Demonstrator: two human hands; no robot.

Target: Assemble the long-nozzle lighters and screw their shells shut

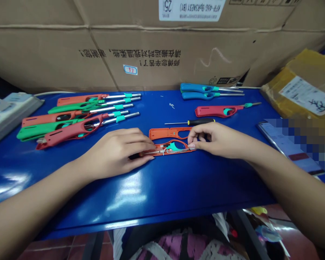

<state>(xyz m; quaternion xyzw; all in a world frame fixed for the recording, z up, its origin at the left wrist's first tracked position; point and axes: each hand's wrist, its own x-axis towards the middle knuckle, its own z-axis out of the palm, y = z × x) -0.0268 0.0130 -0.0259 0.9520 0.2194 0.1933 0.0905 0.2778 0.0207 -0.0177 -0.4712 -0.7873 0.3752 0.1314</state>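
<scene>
An opened orange gas lighter (176, 147) lies on the blue table in front of me, its inner parts exposed: a teal trigger (173, 146), thin wires and a clear tube-like part. My left hand (121, 150) is closed around the handle end of this half, covering it. At the nose end my right hand (208, 139) pinches with thumb and fingers; a small pale bit shows there, but its kind is unclear. The matching orange shell half (162, 133) rests just behind, its right end partly behind my right fingers. Behind that lies a black-and-yellow screwdriver (202, 122).
Several red, orange and green lighters (67, 130) lie at left. Two blue lighters (196, 95) and a red one (215, 111) are at back right. A large carton (141, 39) walls the back; a taped parcel (295, 97) and a phone (289, 144) sit right.
</scene>
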